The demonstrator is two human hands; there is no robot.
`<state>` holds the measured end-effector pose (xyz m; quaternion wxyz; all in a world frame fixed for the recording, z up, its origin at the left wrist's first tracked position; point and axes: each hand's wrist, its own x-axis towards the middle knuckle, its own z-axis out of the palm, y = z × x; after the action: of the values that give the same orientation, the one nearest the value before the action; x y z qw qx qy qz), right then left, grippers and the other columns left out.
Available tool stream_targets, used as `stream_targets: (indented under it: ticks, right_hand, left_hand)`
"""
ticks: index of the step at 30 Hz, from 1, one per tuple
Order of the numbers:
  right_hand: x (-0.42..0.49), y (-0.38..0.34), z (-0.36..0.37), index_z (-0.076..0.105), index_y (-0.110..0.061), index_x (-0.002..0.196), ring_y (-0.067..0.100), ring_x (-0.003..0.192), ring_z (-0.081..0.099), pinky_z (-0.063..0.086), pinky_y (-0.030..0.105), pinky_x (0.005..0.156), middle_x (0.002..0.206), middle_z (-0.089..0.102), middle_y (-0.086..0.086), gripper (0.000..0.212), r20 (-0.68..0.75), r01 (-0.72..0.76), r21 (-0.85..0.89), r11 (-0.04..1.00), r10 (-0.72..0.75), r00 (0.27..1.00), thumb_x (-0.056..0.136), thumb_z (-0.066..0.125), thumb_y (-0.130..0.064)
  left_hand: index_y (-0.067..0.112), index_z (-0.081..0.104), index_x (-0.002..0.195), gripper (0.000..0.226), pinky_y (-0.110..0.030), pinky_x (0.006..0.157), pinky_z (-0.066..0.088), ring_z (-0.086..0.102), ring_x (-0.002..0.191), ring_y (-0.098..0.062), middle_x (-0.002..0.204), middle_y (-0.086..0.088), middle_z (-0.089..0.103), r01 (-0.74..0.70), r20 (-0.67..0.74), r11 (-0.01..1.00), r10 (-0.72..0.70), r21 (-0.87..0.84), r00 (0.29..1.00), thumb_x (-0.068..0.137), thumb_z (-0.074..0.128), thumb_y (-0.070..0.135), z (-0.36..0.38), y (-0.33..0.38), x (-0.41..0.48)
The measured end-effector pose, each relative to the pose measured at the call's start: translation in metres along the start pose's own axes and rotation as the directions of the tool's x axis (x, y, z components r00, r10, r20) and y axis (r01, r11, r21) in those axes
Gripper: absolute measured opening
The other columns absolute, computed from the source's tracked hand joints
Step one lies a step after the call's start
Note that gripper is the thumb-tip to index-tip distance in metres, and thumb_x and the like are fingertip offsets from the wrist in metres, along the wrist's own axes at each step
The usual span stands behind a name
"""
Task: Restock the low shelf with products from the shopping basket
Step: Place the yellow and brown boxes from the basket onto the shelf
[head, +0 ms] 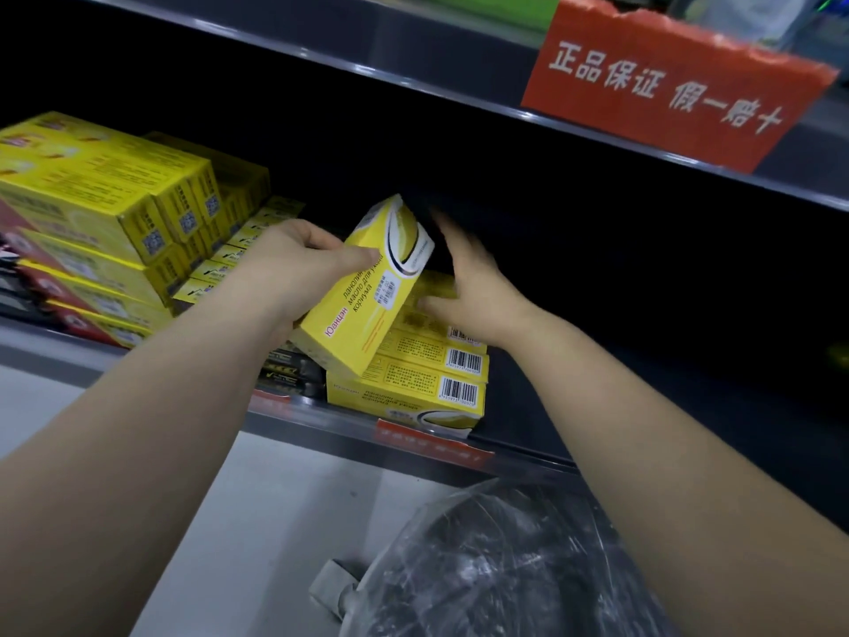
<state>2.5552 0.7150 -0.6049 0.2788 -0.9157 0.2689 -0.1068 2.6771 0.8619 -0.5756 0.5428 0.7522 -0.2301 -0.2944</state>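
My left hand [294, 264] grips a yellow box [367, 291] with Cyrillic print, tilted above a stack of like yellow boxes [413, 383] on the low shelf [321, 418]. My right hand [473, 287] rests with spread fingers on the top of that stack, just right of the held box; its fingertips are blurred. The shopping basket is not in view.
Yellow cartons [115, 195] are piled at the shelf's left, with small yellow-black boxes [229, 264] beside them. The shelf to the right of the stack is dark and bare. A red sign [666, 85] hangs from the upper shelf. A plastic-wrapped dark object [505, 567] lies on the floor below.
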Motion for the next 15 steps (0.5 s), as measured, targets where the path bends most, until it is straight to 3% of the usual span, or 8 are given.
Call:
stream_targets:
  ticks: [3,5,7,9,11,13,15]
  right_hand:
    - [-0.018,-0.021,-0.025,0.019,-0.044,0.143,0.027,0.143,0.009,0.011,0.047,0.115,0.157,0.009,0.001,0.098,0.085,0.212,-0.147,0.966,-0.202,0.976,0.067,0.079,-0.040]
    - [-0.024,-0.027,-0.042,0.037,-0.043,0.128,0.025,0.141,0.011,0.010,0.049,0.114,0.155,0.014,-0.003,0.084,0.155,0.205,-0.280,0.938,-0.167,0.974,0.057,0.083,-0.044]
    - [-0.026,-0.029,-0.052,0.043,-0.032,0.103,0.021,0.136,0.022,0.017,0.045,0.111,0.148,0.030,-0.005,0.067,0.158,0.192,-0.341,0.920,-0.145,0.977,0.052,0.084,-0.045]
    - [-0.028,-0.028,-0.055,0.040,-0.029,0.096,0.018,0.120,0.041,0.033,0.037,0.101,0.129,0.049,-0.004,0.064,0.170,0.172,-0.309,0.935,-0.123,0.978,0.053,0.085,-0.043]
    - [-0.029,-0.025,-0.054,0.044,-0.028,0.106,0.012,0.102,0.051,0.045,0.031,0.088,0.112,0.053,-0.009,0.065,0.206,0.127,-0.165,0.978,-0.091,0.974,0.056,0.087,-0.036]
    - [-0.030,-0.021,-0.052,0.051,-0.028,0.118,0.008,0.101,0.051,0.046,0.026,0.086,0.108,0.050,-0.013,0.066,0.231,0.107,-0.065,0.992,-0.089,0.969,0.061,0.085,-0.034]
    - [-0.029,-0.013,-0.051,0.057,-0.030,0.118,0.009,0.101,0.052,0.045,0.024,0.085,0.103,0.049,-0.013,0.056,0.227,0.078,-0.038,0.996,-0.067,0.972,0.067,0.079,-0.038]
  left_hand:
    - [0.016,0.062,0.096,0.035,-0.034,0.061,0.054,0.068,0.070,-0.021,0.088,-0.007,0.070,-0.063,0.096,0.997,0.059,0.040,0.994,0.070,0.079,0.033,0.008,0.000,0.000]
    - [0.018,0.063,0.096,0.037,-0.031,0.059,0.053,0.069,0.068,-0.019,0.081,-0.004,0.072,-0.107,0.190,0.990,0.088,0.092,0.978,0.068,0.080,0.035,0.015,0.000,-0.002]
    - [0.022,0.062,0.096,0.036,-0.024,0.055,0.052,0.070,0.064,-0.012,0.076,0.001,0.074,-0.181,0.293,0.969,0.126,0.169,0.948,0.067,0.080,0.035,0.022,0.001,-0.005]
    - [0.023,0.061,0.097,0.035,-0.020,0.053,0.049,0.068,0.061,-0.006,0.074,0.005,0.073,-0.243,0.322,0.947,0.168,0.209,0.932,0.069,0.079,0.034,0.026,0.001,-0.006]
    - [0.024,0.061,0.097,0.035,-0.021,0.056,0.050,0.068,0.062,-0.005,0.074,0.005,0.073,-0.278,0.324,0.935,0.199,0.220,0.925,0.069,0.079,0.035,0.027,0.002,-0.006]
    - [0.026,0.060,0.097,0.035,-0.020,0.060,0.053,0.069,0.068,-0.005,0.079,0.006,0.072,-0.321,0.355,0.909,0.216,0.268,0.909,0.069,0.078,0.038,0.028,0.001,-0.006]
    - [0.027,0.059,0.103,0.038,-0.025,0.072,0.054,0.067,0.087,-0.007,0.097,0.008,0.069,-0.368,0.358,0.878,0.253,0.306,0.899,0.070,0.076,0.040,0.030,-0.001,-0.006]
